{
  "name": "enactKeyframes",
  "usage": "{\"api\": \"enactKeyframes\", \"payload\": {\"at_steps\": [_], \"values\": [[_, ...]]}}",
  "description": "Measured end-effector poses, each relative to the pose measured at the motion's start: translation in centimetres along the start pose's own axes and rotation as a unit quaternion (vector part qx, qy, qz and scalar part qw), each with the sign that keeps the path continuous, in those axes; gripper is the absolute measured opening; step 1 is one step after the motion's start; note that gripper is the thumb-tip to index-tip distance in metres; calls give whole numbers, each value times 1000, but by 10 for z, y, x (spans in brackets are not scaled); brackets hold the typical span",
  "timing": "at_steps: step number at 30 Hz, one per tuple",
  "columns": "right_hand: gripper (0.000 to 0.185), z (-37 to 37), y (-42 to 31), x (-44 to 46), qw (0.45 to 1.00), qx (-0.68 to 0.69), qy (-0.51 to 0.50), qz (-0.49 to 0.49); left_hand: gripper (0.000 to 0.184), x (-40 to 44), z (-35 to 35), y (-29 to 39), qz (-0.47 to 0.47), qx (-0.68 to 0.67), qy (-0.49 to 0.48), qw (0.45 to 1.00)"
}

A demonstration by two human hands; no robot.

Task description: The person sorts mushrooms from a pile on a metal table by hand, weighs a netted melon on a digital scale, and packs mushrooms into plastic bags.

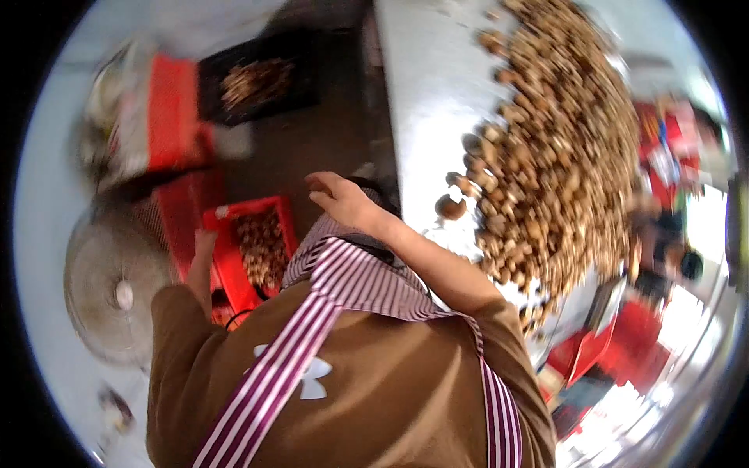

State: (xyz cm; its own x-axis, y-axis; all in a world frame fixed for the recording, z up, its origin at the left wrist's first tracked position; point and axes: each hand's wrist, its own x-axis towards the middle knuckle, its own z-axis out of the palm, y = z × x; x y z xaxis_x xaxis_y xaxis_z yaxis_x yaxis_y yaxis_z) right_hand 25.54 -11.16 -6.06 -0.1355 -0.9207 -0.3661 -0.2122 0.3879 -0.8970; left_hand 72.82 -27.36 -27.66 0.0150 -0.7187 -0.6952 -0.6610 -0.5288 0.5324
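Note:
My right hand (343, 201) is held out in front of my body with its fingers loosely apart and nothing visible in it. My left hand (204, 243) is at the left side of a red plastic basket (220, 246); it is blurred, and I cannot tell whether it grips the rim. Small brown mushrooms (261, 246) lie in the basket. To the right, a large heap of brown mushrooms (554, 164) spreads over a shiny metal table (425, 86). One mushroom (450, 207) lies at the heap's near-left edge.
A round fan (117, 288) stands at the left. Behind it are a red and white container (172, 109) and a dark crate (312, 74) with brownish pieces (257, 82). Red containers (624, 347) and blurred clutter line the far right. The table's left edge (386, 101) runs close beside me.

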Motion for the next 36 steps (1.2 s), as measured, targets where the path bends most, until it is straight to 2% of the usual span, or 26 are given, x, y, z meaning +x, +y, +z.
{"api": "enactKeyframes", "payload": {"at_steps": [1,3,4,6,7,8,10,12,16,18,19,20,22,23,24,27,28,30,31,32,34,36], "values": [[42,-21,-2,-6,1000,12,9,16,29,10,4,12,-46,93,17,994],[38,-53,0,-27,997,41,40,48,33,33,29,36,49,196,-103,974],[37,-62,7,-38,995,39,70,52,33,4,58,81,-66,82,-51,993],[35,-72,29,-61,986,87,129,56,35,39,100,95,39,88,-156,983],[35,-75,35,-75,976,115,167,75,36,31,122,127,54,89,-181,978],[36,-77,41,-91,964,146,202,94,37,10,154,166,66,91,-204,973],[34,-77,67,-117,943,151,266,132,36,-1,205,213,197,126,-288,928],[30,-77,79,-147,889,278,326,160,35,-66,248,283,296,135,-332,886],[27,-73,109,-196,814,327,440,192,39,-123,339,349,373,147,-454,795],[28,-76,117,-212,785,340,478,200,45,-158,372,379,382,262,-434,773],[29,-79,115,-218,772,357,488,195,54,-158,396,378,342,177,-477,790],[33,-83,112,-223,751,372,509,198,54,-156,414,379,345,183,-482,784],[35,-85,122,-231,703,420,544,183,62,-177,443,396,443,221,-425,758],[35,-84,125,-233,672,445,567,171,71,-188,453,405,439,215,-420,765],[38,-83,131,-236,652,456,585,157,71,-198,462,414,444,221,-422,759],[43,-86,132,-241,587,472,637,165,86,-227,486,446,363,189,-383,828],[44,-84,148,-242,571,465,661,146,86,-230,499,451,367,190,-384,826],[51,-96,156,-246,562,446,681,148,90,-233,523,459,268,172,-446,837],[53,-106,156,-244,536,450,696,159,89,-246,534,461,288,186,-456,821],[57,-112,169,-243,521,455,706,150,88,-261,541,456,273,128,-481,823],[59,-127,179,-243,513,467,705,142,85,-293,548,454,304,213,-517,771],[58,-142,185,-241,476,517,703,110,82,-318,570,434,436,240,-524,691]]}}
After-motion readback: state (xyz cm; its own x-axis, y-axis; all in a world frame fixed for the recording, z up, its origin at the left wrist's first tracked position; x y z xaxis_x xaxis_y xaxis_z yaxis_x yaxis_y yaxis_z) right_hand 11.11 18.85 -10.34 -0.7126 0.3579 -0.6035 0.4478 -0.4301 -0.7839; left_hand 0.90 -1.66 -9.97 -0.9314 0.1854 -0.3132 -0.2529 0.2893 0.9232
